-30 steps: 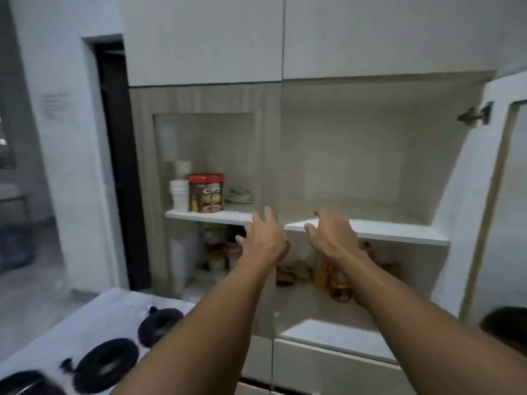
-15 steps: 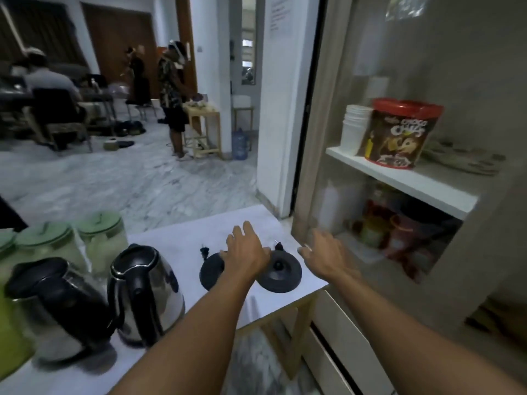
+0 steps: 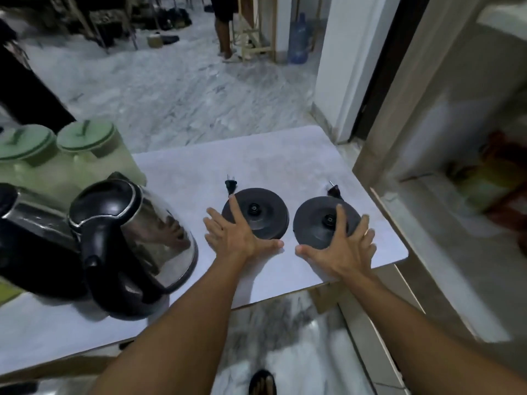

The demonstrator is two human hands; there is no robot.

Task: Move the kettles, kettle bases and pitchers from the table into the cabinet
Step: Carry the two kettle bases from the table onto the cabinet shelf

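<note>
Two round black kettle bases lie side by side on the pale table [image 3: 182,172]. My left hand [image 3: 236,235] is spread over the near edge of the left kettle base [image 3: 262,208], fingers apart. My right hand [image 3: 346,246] is spread over the right kettle base [image 3: 316,223], fingers draped on its top and rim. Neither base is lifted. Each base has a short cord with a plug behind it. A steel kettle [image 3: 134,240] with a black handle stands at the left, a second kettle [image 3: 25,240] beside it. Two green-lidded pitchers [image 3: 88,149] stand behind them.
The open cabinet [image 3: 445,172] is at the right, its lower shelf blurred with coloured items. The table's right corner ends close to it. A person's legs [image 3: 225,32] and a blue water bottle [image 3: 298,41] are across the marble floor.
My view swung from the cabinet shelves down to the table. Both hands dropped from the shelf edge and now rest spread over the two kettle bases.
</note>
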